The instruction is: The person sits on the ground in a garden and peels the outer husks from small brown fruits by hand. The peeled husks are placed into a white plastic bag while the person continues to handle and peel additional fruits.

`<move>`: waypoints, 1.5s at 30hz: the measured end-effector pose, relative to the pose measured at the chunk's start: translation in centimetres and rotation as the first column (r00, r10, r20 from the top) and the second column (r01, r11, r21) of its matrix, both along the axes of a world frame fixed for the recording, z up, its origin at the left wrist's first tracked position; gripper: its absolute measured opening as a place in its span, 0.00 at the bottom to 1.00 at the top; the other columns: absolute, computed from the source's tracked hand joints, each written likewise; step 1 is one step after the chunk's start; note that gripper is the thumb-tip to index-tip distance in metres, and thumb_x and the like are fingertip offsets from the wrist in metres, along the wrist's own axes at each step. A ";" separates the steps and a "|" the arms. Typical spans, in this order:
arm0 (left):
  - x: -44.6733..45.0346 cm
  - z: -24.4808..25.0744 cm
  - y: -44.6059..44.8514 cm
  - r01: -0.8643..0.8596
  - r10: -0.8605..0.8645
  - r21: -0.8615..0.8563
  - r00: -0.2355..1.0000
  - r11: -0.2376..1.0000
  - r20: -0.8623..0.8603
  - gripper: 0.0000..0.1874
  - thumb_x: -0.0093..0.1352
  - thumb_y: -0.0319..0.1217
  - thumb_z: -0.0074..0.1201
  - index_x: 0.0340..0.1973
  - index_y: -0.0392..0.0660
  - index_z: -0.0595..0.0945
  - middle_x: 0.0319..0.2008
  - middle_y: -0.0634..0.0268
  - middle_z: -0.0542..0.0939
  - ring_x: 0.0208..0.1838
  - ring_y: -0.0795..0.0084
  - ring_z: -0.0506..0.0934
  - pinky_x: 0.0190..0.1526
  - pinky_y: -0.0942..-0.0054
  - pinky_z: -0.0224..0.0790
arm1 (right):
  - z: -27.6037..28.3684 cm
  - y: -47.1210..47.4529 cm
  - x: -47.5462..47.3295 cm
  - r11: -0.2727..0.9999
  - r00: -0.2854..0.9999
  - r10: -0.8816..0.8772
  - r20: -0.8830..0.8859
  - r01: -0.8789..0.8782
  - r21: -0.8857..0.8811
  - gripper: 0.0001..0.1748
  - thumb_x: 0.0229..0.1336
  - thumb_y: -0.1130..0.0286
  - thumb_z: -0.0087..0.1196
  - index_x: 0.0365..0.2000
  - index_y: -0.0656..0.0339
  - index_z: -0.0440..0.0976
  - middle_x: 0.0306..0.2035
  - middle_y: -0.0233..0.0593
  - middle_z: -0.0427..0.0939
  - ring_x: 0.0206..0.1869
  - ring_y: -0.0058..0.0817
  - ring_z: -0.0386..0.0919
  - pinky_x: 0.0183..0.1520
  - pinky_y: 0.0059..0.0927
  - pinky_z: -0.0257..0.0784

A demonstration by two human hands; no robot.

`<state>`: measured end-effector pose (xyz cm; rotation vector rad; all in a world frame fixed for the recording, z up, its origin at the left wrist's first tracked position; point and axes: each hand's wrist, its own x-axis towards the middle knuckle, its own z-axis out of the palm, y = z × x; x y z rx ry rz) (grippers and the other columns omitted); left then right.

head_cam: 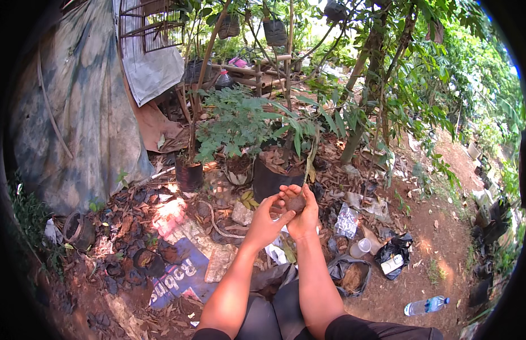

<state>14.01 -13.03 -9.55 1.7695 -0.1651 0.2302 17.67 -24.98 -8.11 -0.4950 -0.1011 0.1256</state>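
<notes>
My left hand (263,219) and my right hand (304,216) are cupped together around a brown clump of what looks like soil (295,204). The clump rests against my right palm, and my left thumb presses on its near side. From the right fingertips a pale, withered stalk or leaf (310,163) reaches upward; I cannot tell whether it is joined to the clump. Just beyond my hands stands a large black planter (265,180) with dry leaves in it. Below my right forearm, an opened black plastic bag (333,267) holds brown fibre (352,278).
To the right lie a clear plastic cup (360,247), a black bag with a white object (391,264) and a water bottle (426,305). A printed blue sheet (182,272) and rope (218,225) lie left. A tarp (76,119) hangs far left; a tree trunk (356,136) rises ahead.
</notes>
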 end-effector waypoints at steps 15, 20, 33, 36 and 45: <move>-0.9 1.5 -0.1 0.043 -0.046 0.096 0.999 0.994 0.029 0.27 0.68 0.34 0.72 0.59 0.34 0.84 0.47 0.53 0.87 0.50 0.65 0.86 0.53 0.66 0.78 | -3.6 0.1 1.7 0.909 0.923 -0.329 -0.199 0.252 -0.333 0.18 0.76 0.56 0.55 0.48 0.62 0.76 0.34 0.34 0.76 0.35 0.26 0.77 0.39 0.31 0.73; -1.0 1.5 -0.3 0.054 -0.053 0.114 0.999 0.992 -0.012 0.26 0.68 0.33 0.71 0.59 0.34 0.84 0.46 0.54 0.87 0.49 0.66 0.86 0.52 0.67 0.78 | -3.1 0.2 1.8 0.873 0.885 -0.429 -0.182 0.354 -0.337 0.17 0.76 0.57 0.56 0.49 0.62 0.73 0.33 0.34 0.76 0.35 0.26 0.77 0.38 0.33 0.75; -1.2 2.9 -0.8 -0.190 0.143 0.126 0.940 0.974 0.310 0.23 0.64 0.24 0.70 0.56 0.39 0.86 0.42 0.58 0.81 0.45 0.63 0.81 0.51 0.66 0.76 | -3.0 1.4 2.0 0.778 0.913 -0.407 -0.032 0.329 -0.535 0.36 0.83 0.45 0.34 0.62 0.69 0.73 0.43 0.38 0.82 0.43 0.26 0.79 0.48 0.31 0.74; -1.4 3.3 -0.8 -0.208 0.155 0.125 0.926 0.970 0.343 0.21 0.65 0.24 0.69 0.54 0.39 0.87 0.40 0.59 0.81 0.44 0.64 0.82 0.51 0.65 0.76 | -2.3 1.0 1.2 0.848 0.960 -0.223 0.171 0.277 -0.451 0.38 0.82 0.42 0.32 0.63 0.68 0.73 0.41 0.38 0.82 0.42 0.25 0.79 0.45 0.29 0.75; -2.0 4.5 -0.6 -0.195 0.125 0.126 0.897 0.973 0.423 0.09 0.64 0.23 0.69 0.41 0.44 0.93 0.41 0.60 0.91 0.42 0.66 0.83 0.49 0.68 0.78 | -0.4 0.0 -0.2 0.876 0.976 -0.178 0.128 0.216 -0.431 0.45 0.79 0.33 0.28 0.33 0.64 0.79 0.30 0.35 0.80 0.32 0.23 0.78 0.36 0.27 0.73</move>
